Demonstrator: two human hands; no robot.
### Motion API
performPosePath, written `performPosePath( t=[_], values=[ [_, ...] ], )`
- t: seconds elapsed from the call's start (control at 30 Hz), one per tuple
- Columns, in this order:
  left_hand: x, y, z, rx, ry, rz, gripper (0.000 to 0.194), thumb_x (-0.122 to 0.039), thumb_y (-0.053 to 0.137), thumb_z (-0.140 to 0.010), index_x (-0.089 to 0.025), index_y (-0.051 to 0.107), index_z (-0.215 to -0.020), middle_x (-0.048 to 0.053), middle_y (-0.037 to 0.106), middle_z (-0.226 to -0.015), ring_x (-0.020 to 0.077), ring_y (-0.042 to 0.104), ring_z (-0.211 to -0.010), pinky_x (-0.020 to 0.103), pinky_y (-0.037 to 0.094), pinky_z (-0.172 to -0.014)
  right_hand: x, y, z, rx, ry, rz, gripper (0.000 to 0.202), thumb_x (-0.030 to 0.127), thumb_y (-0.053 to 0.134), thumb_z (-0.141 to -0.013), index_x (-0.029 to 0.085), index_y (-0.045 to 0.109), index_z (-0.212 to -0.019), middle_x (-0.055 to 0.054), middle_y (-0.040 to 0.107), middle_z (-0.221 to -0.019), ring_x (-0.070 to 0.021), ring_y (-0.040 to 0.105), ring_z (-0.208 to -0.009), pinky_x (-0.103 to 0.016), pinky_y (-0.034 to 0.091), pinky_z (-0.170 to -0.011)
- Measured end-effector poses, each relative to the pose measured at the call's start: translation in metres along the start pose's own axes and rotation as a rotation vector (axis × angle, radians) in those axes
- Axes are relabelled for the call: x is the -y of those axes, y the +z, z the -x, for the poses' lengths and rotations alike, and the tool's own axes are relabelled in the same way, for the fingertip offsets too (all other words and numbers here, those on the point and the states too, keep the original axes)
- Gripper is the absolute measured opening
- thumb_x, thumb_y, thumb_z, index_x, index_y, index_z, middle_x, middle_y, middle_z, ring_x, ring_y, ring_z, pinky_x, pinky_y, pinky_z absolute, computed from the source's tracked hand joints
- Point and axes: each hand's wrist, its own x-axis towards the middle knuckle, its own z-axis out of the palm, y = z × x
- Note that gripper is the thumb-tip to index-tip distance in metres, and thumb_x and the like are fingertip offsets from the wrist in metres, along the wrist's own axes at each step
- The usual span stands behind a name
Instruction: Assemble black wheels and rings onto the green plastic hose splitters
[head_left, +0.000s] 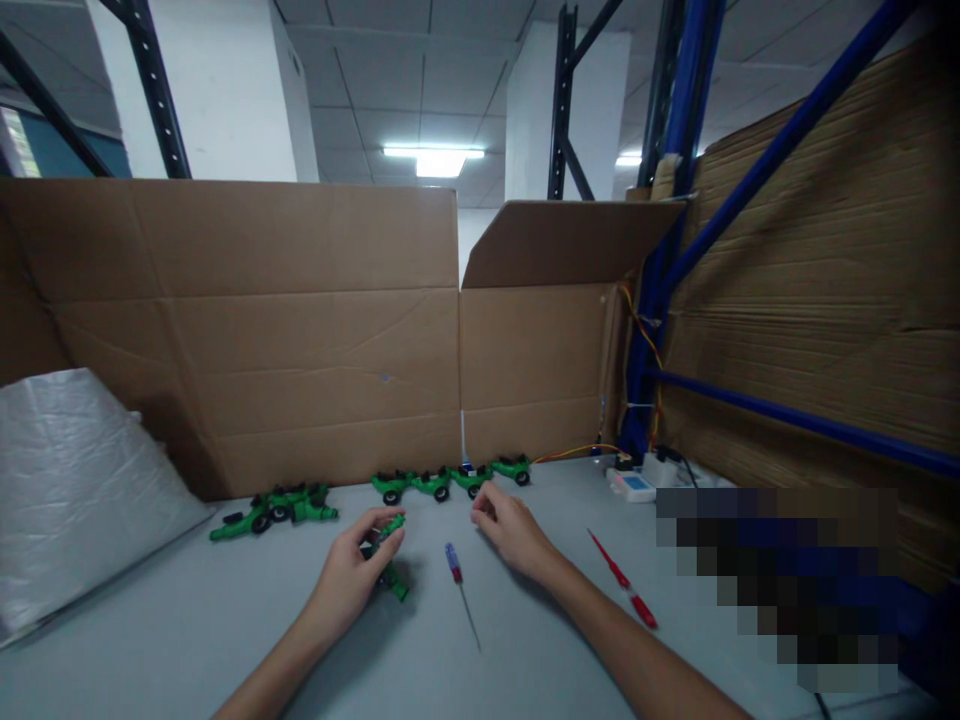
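Observation:
My left hand [360, 560] is closed around a green toy car [394, 582], held just above the table; fingers cover its middle. My right hand [514, 525] is curled with thumb and fingertips together, close to a row of green toy cars [431, 484]. Whether it pinches something small is not visible. Between my hands lies a screwdriver [454, 565] with a blue and red handle, its thin shaft pointing toward me. To the right of my right forearm rests a red screwdriver [628, 583]. At the left, more green toy cars [281, 505] stand bunched together.
A silvery padded bag [82, 500] leans at the left. Cardboard walls [322, 370] enclose the back and right of the grey table [247, 610]. A power strip [632, 486] with cables sits at the back right by a blue rack post [645, 370]. One area at the right is pixelated.

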Motion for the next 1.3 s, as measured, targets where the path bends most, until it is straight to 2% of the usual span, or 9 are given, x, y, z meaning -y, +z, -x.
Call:
performPosePath(
  t=[0.13, 0.33, 0.43, 0.57, 0.73, 0.97, 1.13, 1.3],
  values=[
    [-0.008, 0.001, 0.003, 0.035, 0.003, 0.022, 0.042, -0.050, 0.068, -0.091, -0.021, 0.077, -0.120, 0.010, 0.077, -0.122, 0.0298, 0.069, -0.114, 0.038, 0.052, -0.102, 0.014, 0.005, 0.004, 0.061, -0.013, -0.203, 0.003, 0.022, 0.066, -0.089, 0.020, 0.064, -0.088, 0.003, 0.063, -0.076, -0.0156, 0.058, -0.072, -0.025, 0.040, -0.067],
    [-0.017, 0.004, 0.008, 0.069, -0.015, 0.044, 0.040, -0.049, 0.070, -0.091, -0.021, 0.078, -0.118, 0.011, 0.077, -0.120, 0.0305, 0.069, -0.111, 0.038, 0.054, -0.096, 0.023, 0.013, 0.005, 0.121, 0.033, -0.441, 0.014, 0.027, 0.076, -0.080, 0.019, 0.067, -0.086, 0.003, 0.061, -0.074, -0.0142, 0.052, -0.067, -0.025, 0.038, -0.063],
    [-0.017, 0.005, 0.009, 0.073, -0.002, 0.049, 0.037, -0.047, 0.071, -0.090, -0.021, 0.077, -0.116, 0.011, 0.077, -0.118, 0.0301, 0.069, -0.110, 0.038, 0.052, -0.099, 0.027, 0.015, 0.005, 0.134, 0.053, -0.529, 0.021, 0.035, 0.080, -0.078, 0.019, 0.068, -0.084, 0.003, 0.058, -0.070, -0.0137, 0.049, -0.063, -0.026, 0.036, -0.060],
    [-0.016, 0.007, 0.010, 0.075, 0.029, 0.042, 0.031, -0.045, 0.071, -0.092, -0.021, 0.075, -0.112, 0.009, 0.077, -0.112, 0.0276, 0.070, -0.106, 0.035, 0.052, -0.097, 0.034, 0.017, 0.006, 0.136, 0.041, -0.621, 0.030, 0.045, 0.081, -0.080, 0.018, 0.068, -0.081, 0.001, 0.061, -0.072, -0.0153, 0.053, -0.067, -0.028, 0.039, -0.065],
    [-0.018, 0.009, 0.012, 0.113, 0.047, 0.021, 0.027, -0.043, 0.069, -0.095, -0.021, 0.072, -0.109, 0.007, 0.076, -0.103, 0.0247, 0.070, -0.096, 0.031, 0.051, -0.088, 0.043, 0.021, 0.009, 0.165, 0.037, -0.704, 0.032, 0.046, 0.082, -0.080, 0.019, 0.066, -0.081, 0.001, 0.062, -0.074, -0.0155, 0.055, -0.069, -0.029, 0.042, -0.067],
    [-0.021, 0.010, 0.013, 0.136, 0.057, 0.022, 0.028, -0.045, 0.068, -0.095, -0.021, 0.073, -0.108, 0.008, 0.076, -0.103, 0.0262, 0.070, -0.099, 0.033, 0.052, -0.090, 0.054, 0.025, 0.015, 0.218, 0.068, -0.828, 0.033, 0.043, 0.084, -0.077, 0.019, 0.063, -0.085, 0.003, 0.062, -0.069, -0.0140, 0.056, -0.063, -0.026, 0.043, -0.060],
    [-0.026, 0.011, 0.014, 0.145, 0.084, 0.010, 0.027, -0.044, 0.067, -0.096, -0.022, 0.074, -0.109, 0.008, 0.077, -0.102, 0.0264, 0.070, -0.097, 0.033, 0.052, -0.090, 0.060, 0.022, 0.017, 0.240, 0.080, -0.871, 0.034, 0.046, 0.083, -0.080, 0.018, 0.069, -0.095, 0.000, 0.068, -0.075, -0.0161, 0.064, -0.069, -0.029, 0.048, -0.066],
    [-0.030, 0.010, 0.016, 0.125, 0.107, -0.011, 0.025, -0.043, 0.068, -0.094, -0.022, 0.076, -0.107, 0.008, 0.077, -0.102, 0.0263, 0.070, -0.096, 0.034, 0.053, -0.090, 0.063, 0.022, 0.017, 0.241, 0.119, -0.906, 0.038, 0.052, 0.083, -0.079, 0.019, 0.069, -0.091, -0.001, 0.069, -0.078, -0.0193, 0.070, -0.073, -0.032, 0.053, -0.071]
  ],
)
